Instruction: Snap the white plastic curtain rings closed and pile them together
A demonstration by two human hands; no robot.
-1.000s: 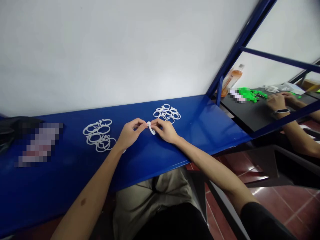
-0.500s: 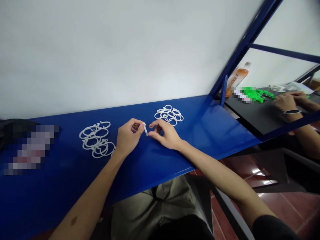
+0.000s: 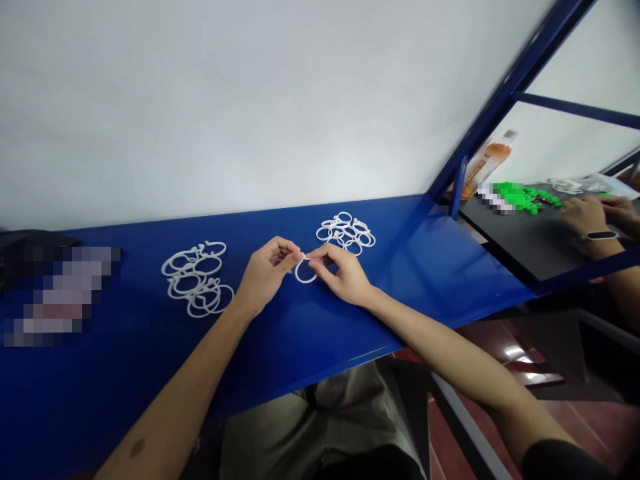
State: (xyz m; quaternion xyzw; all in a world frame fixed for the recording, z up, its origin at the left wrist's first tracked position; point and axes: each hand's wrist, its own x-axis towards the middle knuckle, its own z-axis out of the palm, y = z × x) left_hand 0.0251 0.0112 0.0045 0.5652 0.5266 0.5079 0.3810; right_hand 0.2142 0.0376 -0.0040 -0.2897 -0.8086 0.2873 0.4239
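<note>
A single white plastic ring (image 3: 304, 272) hangs between my two hands just above the blue shelf (image 3: 125, 373). My left hand (image 3: 265, 275) pinches the ring's top end from the left. My right hand (image 3: 343, 273) pinches the same end from the right, fingers curled. To the left of my left hand a pile of several white rings (image 3: 197, 285) lies on the shelf. Behind my right hand sits a smaller pile of white rings (image 3: 346, 233).
A white wall rises behind the shelf. A blurred patch (image 3: 60, 297) and a dark object lie at far left. A blue frame post (image 3: 505, 100) separates a black table (image 3: 525, 233), where another person's hands (image 3: 595, 213) work beside green parts (image 3: 520, 197) and an orange bottle (image 3: 487, 163).
The ring, seen edge-on in my left fingers half a second ago, now faces me and is pinched by both hands at its top. The view shifted slightly left.
</note>
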